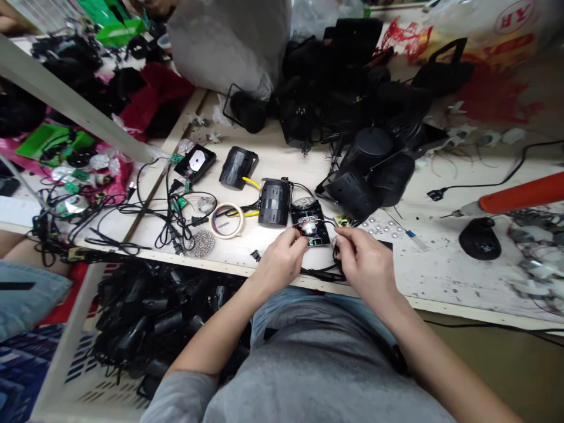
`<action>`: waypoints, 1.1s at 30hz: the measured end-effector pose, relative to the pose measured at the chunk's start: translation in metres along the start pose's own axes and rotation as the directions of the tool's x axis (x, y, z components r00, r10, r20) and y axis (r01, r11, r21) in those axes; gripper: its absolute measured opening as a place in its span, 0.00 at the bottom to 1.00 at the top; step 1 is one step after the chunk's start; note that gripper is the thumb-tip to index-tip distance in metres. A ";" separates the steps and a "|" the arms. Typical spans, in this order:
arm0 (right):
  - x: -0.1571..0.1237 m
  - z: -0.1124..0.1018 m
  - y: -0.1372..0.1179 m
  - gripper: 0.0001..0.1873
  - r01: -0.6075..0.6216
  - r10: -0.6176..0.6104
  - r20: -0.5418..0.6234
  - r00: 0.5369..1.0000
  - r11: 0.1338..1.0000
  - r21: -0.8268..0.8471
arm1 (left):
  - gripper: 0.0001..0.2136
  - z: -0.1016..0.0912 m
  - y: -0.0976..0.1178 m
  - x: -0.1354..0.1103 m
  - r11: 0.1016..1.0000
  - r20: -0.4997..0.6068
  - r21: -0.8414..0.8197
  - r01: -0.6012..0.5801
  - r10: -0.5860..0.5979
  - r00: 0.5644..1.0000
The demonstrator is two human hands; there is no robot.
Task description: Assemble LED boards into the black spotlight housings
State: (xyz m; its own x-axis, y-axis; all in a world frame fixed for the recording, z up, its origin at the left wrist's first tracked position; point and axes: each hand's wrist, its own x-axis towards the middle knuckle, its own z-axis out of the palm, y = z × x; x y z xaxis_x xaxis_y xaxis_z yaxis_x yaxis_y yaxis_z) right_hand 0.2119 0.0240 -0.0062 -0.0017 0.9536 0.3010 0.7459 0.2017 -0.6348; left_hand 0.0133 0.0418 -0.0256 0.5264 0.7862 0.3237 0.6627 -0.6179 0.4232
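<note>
A: Where are your hands working?

B: Mid-frame, at the open black housing (pixel 314 226). Your left hand (pixel 284 255) is pinching narrowly at its near-left edge; what those fingertips are holding, I cannot tell. Your right hand (pixel 368 255) is pinching a thin black cable (pixel 328 222).

A: What could be going wrong for you?

B: If you are tugging that cable too hard, you may be straining its connections inside. The looped black cord (pixel 325 274) below could be snagging, and your right hand could be scattering the small round parts (pixel 378 228) right of centre.
</note>
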 end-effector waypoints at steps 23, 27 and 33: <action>-0.013 -0.008 0.002 0.08 0.006 0.001 0.083 0.997 0.997 -0.074 | 0.10 0.017 0.013 -0.009 0.992 -0.111 -0.114 0.051 -0.064 0.992; -0.017 -0.011 0.003 0.10 0.019 -0.013 0.079 0.997 0.997 -0.080 | 0.08 0.017 0.013 -0.010 0.992 -0.147 -0.118 0.046 -0.063 0.987; -0.019 -0.007 0.006 0.07 -0.214 0.210 0.065 0.976 0.974 0.070 | 0.07 0.021 0.012 -0.011 0.991 -0.193 -0.133 0.027 -0.053 0.980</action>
State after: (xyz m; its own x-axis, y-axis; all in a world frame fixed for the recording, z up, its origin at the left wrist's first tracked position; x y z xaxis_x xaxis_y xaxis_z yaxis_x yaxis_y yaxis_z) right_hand 0.2211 0.0057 -0.0100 0.1115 0.9872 0.1144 0.6804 0.0081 -0.7328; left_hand 0.0263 0.0256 -0.0425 0.3777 0.8046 0.4582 0.6001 -0.5895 0.5407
